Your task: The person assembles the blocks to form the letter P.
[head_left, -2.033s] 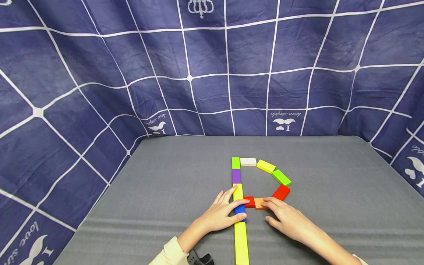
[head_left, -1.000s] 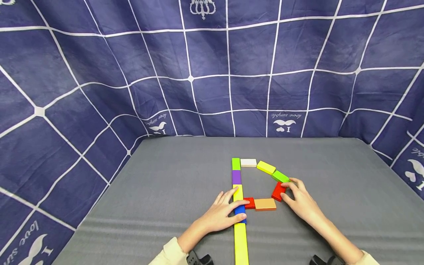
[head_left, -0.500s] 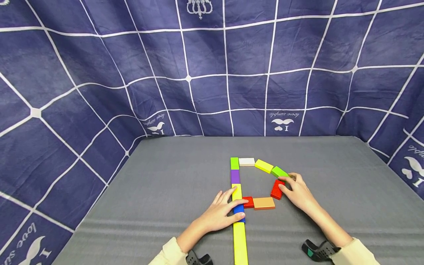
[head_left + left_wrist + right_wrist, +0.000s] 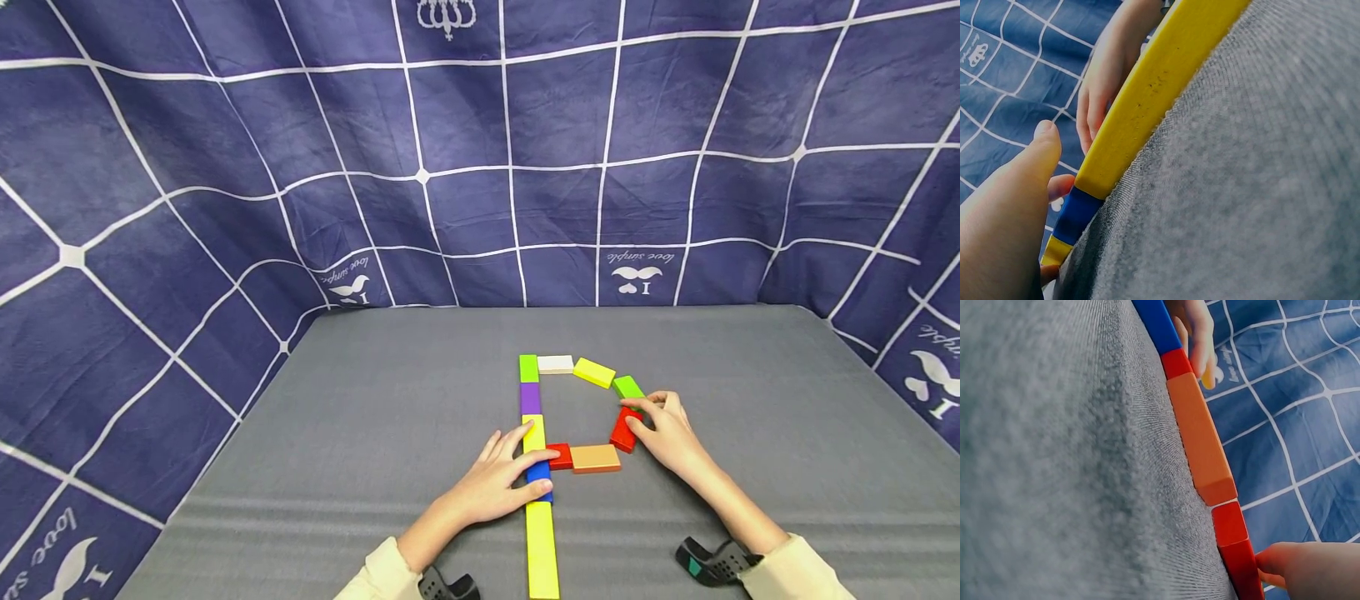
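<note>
My right hand (image 4: 671,437) pinches a tilted red wooden block (image 4: 624,433) between thumb and index finger; the other fingers lie beside a green block (image 4: 626,387), partly hiding it. In the right wrist view the thumb presses against the side of that red block (image 4: 1238,547), just beyond the orange block (image 4: 1204,437). With fingers spread, my left hand (image 4: 495,483) rests on a column of blocks, touching a yellow block (image 4: 534,432), a blue block (image 4: 538,472) and a second red block (image 4: 561,457). A long yellow stretch (image 4: 1154,106) shows close up in the left wrist view.
At the column's far end are a purple block (image 4: 530,398) and a small green block (image 4: 528,368). A white block (image 4: 555,364) and a yellow block (image 4: 594,372) continue the curve. Grey cloth (image 4: 390,400) covers the table, with a blue checked curtain (image 4: 480,208) behind.
My right hand has moved from the orange block to the lower right of the curve. The tilted red block stands steeper, and the green block has turned and shifted away. My left hand stays put.
</note>
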{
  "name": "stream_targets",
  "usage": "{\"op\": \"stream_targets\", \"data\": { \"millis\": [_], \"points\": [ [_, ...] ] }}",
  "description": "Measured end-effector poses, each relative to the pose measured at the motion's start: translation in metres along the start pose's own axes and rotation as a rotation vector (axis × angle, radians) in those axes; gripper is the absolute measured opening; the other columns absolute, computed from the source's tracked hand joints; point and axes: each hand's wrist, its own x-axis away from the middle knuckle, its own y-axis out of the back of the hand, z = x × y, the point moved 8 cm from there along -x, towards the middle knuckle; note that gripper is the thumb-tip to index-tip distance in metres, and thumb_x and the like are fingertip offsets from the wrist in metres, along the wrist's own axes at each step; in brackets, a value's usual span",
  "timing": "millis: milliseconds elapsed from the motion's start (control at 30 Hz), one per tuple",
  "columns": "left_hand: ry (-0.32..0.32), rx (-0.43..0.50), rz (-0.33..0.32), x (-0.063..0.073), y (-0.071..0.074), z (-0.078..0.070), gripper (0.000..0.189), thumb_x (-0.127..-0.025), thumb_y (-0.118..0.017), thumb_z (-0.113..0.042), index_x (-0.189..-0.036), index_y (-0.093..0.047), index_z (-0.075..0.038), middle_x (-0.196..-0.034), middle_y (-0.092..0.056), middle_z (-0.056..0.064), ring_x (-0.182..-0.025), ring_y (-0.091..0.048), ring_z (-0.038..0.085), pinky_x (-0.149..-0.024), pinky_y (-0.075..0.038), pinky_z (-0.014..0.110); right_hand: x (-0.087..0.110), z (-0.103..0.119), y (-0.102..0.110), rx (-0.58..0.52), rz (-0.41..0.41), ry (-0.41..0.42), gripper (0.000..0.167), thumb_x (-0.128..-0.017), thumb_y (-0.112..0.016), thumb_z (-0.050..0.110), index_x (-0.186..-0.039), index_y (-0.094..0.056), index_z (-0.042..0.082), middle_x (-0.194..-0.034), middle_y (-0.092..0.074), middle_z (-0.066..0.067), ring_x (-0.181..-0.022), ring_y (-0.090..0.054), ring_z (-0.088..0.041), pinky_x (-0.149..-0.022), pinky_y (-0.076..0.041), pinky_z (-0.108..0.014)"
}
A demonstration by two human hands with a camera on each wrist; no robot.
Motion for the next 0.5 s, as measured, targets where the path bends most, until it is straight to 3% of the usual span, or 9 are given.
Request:
{"op": "stream_targets", "data": {
  "millis": [500],
  "points": [
    [-0.016, 0.006, -0.006, 0.0007, 0.0014, -0.0021, 0.042, -0.090, -0.041, -0.052, -0.130, -0.045, -0.038, -0.151, -0.018, 0.003, -0.138, -0.023, 0.018, -0.113, -0.012, 0.048, 0.0033, 0.0004, -0.0023, -0.004, 0.010, -0.028, 0.029, -0.087, -0.054, 0.015, -0.115, -0.061, 0.010, -0.112, -0.038, -0.019, -0.098, -0.041, -0.033, -0.073, -0.033, -0.038]
  ]
}}
